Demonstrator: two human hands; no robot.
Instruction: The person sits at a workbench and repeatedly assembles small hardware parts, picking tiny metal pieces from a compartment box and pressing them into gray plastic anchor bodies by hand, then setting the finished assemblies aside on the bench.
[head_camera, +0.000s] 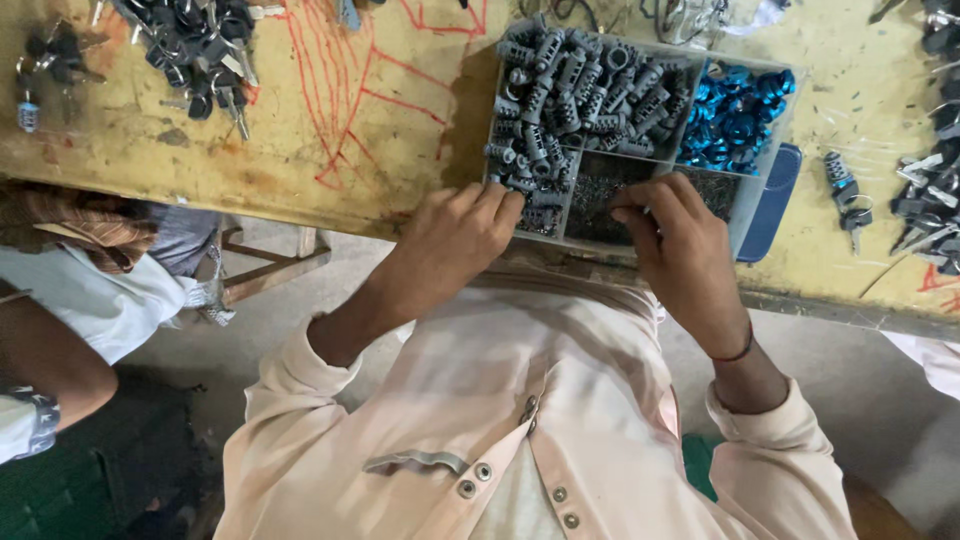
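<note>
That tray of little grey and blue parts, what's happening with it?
A person leans over a clear divided tray at the edge of a worn yellow workbench. The left hand rests by the grey cylinder parts, and the right hand picks at the dark tiny pieces. Blue rings fill another compartment. Bunches of keys lie nearby.

left hand fingertips: the left hand (455, 235) curls over the near edge of the parts tray (765, 150), so what its fingers touch is hidden.
right hand pinch: the right hand (680, 240) has thumb and forefinger together over the dark compartment; anything between them is too small to tell.
dark compartment contents (600, 200): fine specks, kind unclear.
key pile (200, 40): cut off by the top edge, upper left.
metal parts (930, 190): cut off at the right edge.
neighbouring person (60, 300): mostly out of frame, left.
</note>
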